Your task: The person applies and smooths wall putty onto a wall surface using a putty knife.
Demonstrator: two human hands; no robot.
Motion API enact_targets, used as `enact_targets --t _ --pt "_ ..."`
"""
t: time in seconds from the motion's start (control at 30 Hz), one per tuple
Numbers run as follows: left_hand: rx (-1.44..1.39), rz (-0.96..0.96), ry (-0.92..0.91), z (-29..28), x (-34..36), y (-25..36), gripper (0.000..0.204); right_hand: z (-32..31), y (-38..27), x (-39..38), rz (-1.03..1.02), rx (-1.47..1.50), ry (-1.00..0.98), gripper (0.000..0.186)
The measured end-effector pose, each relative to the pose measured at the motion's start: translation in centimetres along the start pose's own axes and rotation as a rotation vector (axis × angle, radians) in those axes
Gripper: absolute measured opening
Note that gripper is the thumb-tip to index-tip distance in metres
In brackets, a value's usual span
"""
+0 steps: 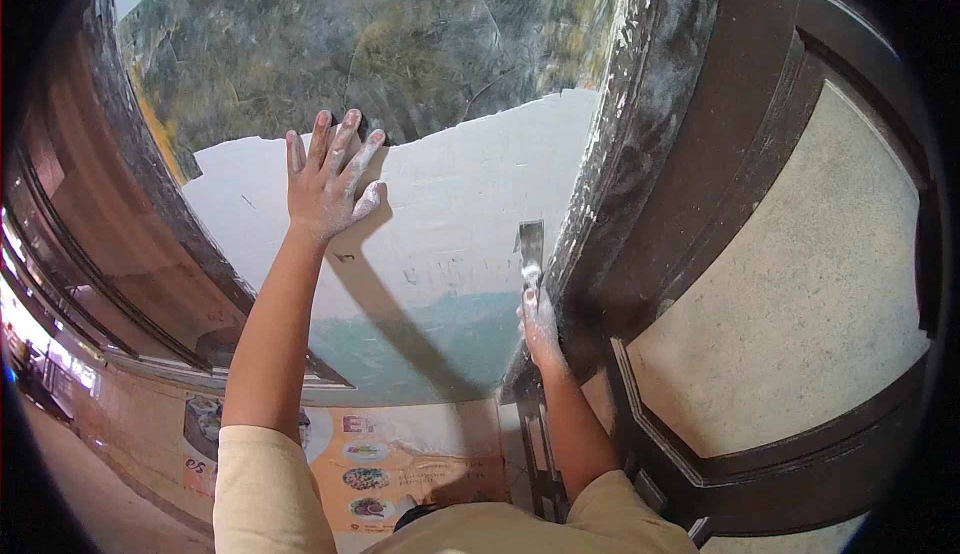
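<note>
My left hand (333, 179) lies flat with spread fingers on the wall panel, its fingertips reaching over the ragged lower edge of a dark, mottled painted layer (400, 44). White powder coats the fingers. Below that edge the panel shows a bare white surface (460, 184), turning pale blue-green lower down. My right hand (540, 322), also powdery, is wrapped round the handle of a scraper (531, 244). The scraper's flat metal blade points up and lies against the white surface, close to the panel's right edge. Part of its handle is hidden by my fingers.
A dark wooden frame (640, 154) with chipped white patches borders the panel on the right. Beyond it stands dark woodwork with a beige speckled inset (790, 294). Brown wooden framing (150, 194) runs along the left. A printed orange poster (400, 469) is below the panel.
</note>
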State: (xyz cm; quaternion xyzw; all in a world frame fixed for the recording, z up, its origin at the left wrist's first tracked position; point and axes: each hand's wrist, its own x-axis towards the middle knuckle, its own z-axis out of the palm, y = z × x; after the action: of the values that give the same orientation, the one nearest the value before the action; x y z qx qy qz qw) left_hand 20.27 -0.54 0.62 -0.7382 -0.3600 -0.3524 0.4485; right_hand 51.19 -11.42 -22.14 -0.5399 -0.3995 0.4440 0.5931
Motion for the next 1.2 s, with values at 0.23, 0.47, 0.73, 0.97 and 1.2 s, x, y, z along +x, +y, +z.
enact_targets --t 0.23,0.47,0.73,0.97,1.2 --pt "0.037 0.004 -0.037 -0.3 0.1 -0.1 0.064 -1.6 10.1 -2.0 0.276 0.073 -0.022 0.035" --pt "0.04 0.007 -0.003 -0.3 -0.3 -0.4 0.059 2.7 -5.8 1.2 -0.496 -0.122 0.174 0.033" --pt "0.012 -0.003 0.007 0.0 0.1 0.1 0.062 1.1 5.5 -0.4 -0.304 -0.51 0.157 0.034" --pt "-0.017 -0.025 0.005 0.1 0.8 1.1 0.069 -1.9 12.5 -0.1 -0.395 -0.543 0.123 0.024" --pt "0.018 0.008 0.011 0.0 0.3 0.2 0.061 2.7 -3.7 1.0 -0.432 0.137 0.108 0.035"
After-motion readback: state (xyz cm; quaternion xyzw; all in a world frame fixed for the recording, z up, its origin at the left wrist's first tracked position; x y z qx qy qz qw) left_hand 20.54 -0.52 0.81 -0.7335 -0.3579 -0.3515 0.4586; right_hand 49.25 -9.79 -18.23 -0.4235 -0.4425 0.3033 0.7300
